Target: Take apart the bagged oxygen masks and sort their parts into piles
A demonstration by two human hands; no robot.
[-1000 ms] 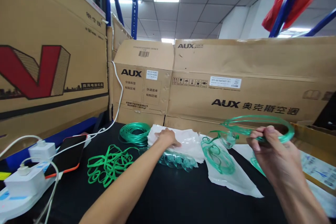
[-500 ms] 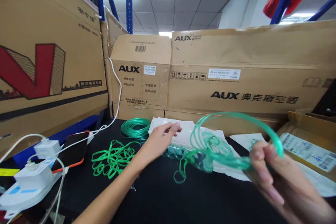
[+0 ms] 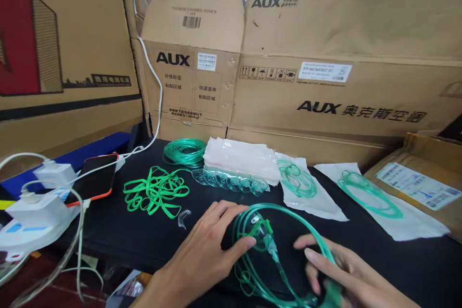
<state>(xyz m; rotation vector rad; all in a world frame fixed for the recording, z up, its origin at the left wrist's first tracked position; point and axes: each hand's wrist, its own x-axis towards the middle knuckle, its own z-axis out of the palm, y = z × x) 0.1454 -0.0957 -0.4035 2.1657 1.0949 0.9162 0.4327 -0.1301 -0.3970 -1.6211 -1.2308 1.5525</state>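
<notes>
At the left, a tangle of flat bright-green elastic straps [image 3: 157, 192] lies on the black tabletop [image 3: 108, 236], with a few small clear bent strips [image 3: 184, 219] just beside it. Next comes the bare left hand [image 3: 207, 245], its thumb and fingers parted at the left side of a loose coil of thin translucent green plastic tubing [image 3: 270, 207]; whether it pinches the strands or merely steadies them, I cannot tell. The coil sits low, at the near side of the table, between the hands, encircling a clear dome-shaped plastic mask [image 3: 259, 233] with green fittings. Judging by the looks, the whole thing is light and springy: the tubing bendy, smooth, a bit slippery and keen to uncoil, the mask thin and easily squashed. The gathered strands at either side seem the best hold, with no squeeze on the dome. The mask's rounded body is toward the upper left and its narrow green neck [image 3: 272, 248] points down and right; the mask's long axis follows that slant, and the coil's longer way seems to run likewise. The bare right hand [image 3: 346, 264], partly blurred, curls around the coil's right side, the strands caught between its thumb and fingers. Farther right, another green tubing coil [image 3: 386, 207] rests on a flat white pouch [image 3: 407, 228].
</notes>
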